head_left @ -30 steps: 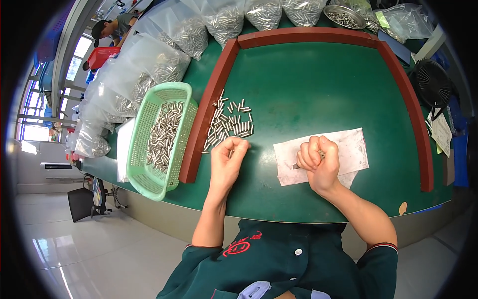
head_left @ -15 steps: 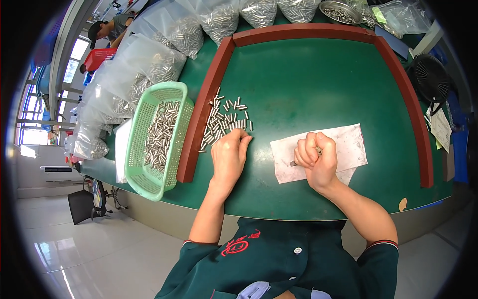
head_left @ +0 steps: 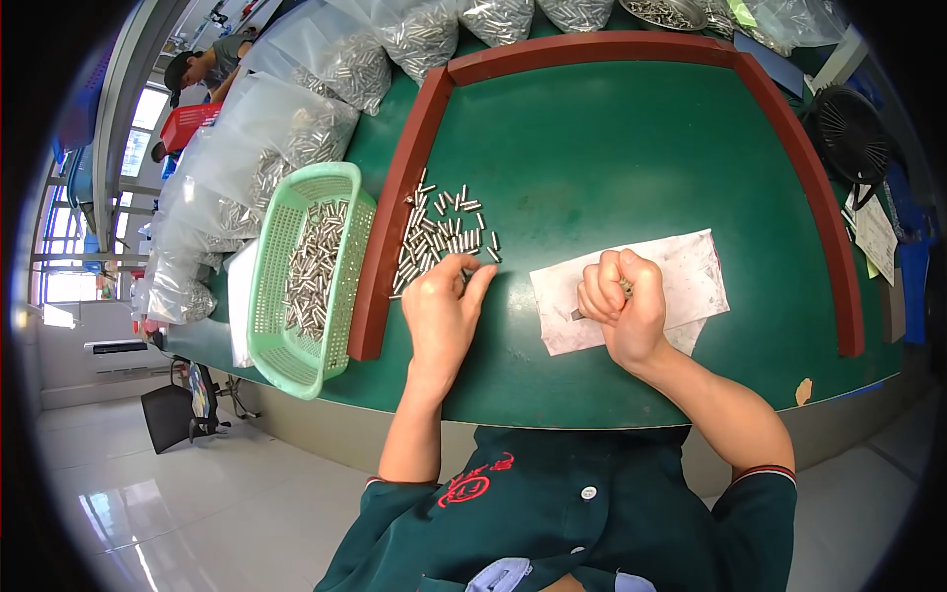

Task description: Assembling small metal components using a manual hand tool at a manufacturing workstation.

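At the far left, clear bags [head_left: 296, 128] of metal pins slump along the bench edge, and just beside them a green basket [head_left: 306, 276] holds more pins and hangs partly over the table's front edge; a knock from the forearm could tip it to the floor. Right of the red rim [head_left: 395, 217], a loose pile of pins [head_left: 444, 232] lies on the green mat [head_left: 612, 148]. The left hand [head_left: 444, 311] rests flat at the pile's near edge, fingers together and touching the nearest pins, gripping nothing as far as I can tell. A sweep from there could roll pins away across the mat, since they are round and lie loose. Further right, the right hand [head_left: 617, 306] is clenched in a fist over a white paper [head_left: 681, 281], closed on what looks like a few pins, one end poking out at the thumb side. If the fist slackens, those could slip and scatter off the paper.
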Demonstrator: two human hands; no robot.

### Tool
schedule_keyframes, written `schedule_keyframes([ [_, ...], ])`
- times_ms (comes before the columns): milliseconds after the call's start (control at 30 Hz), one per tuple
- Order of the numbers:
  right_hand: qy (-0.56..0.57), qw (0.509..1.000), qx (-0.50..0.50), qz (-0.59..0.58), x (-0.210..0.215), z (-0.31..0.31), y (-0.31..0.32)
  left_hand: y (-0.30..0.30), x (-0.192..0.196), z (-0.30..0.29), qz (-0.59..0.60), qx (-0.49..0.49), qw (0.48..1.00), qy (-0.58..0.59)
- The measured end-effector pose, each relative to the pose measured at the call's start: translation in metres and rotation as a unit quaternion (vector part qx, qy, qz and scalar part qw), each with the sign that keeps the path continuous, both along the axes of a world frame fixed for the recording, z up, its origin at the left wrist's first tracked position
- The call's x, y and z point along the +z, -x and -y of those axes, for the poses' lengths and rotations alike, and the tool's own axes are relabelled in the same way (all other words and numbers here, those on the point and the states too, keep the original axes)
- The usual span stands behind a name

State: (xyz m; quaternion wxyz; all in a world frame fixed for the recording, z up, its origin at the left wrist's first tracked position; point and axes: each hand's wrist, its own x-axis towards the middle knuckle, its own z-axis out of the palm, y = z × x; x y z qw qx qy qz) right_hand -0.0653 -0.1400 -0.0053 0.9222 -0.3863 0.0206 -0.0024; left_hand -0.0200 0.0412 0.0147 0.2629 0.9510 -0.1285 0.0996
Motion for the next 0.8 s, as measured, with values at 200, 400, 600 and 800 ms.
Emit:
schedule_keyframes([
  [200, 0.001, 1.000, 0.003, -0.003, 0.000, -0.002, 0.000, -0.010, -0.011, 0.015, 0.028, 0.025, 0.996, -0.081],
  [400, 0.007, 1.000, -0.002, -0.001, -0.002, 0.000, 0.000, -0.009, -0.017, 0.015, -0.051, 0.032, 0.995, -0.079],
  [600, -0.001, 1.000, 0.003, 0.001, 0.000, -0.001, 0.000, -0.011, -0.017, 0.014, -0.007, 0.019, 0.996, -0.090],
  [800, -0.015, 1.000, 0.005, -0.010, 0.001, 0.001, -0.001, 0.002, -0.013, -0.004, -0.401, -0.077, 0.755, 0.513],
])
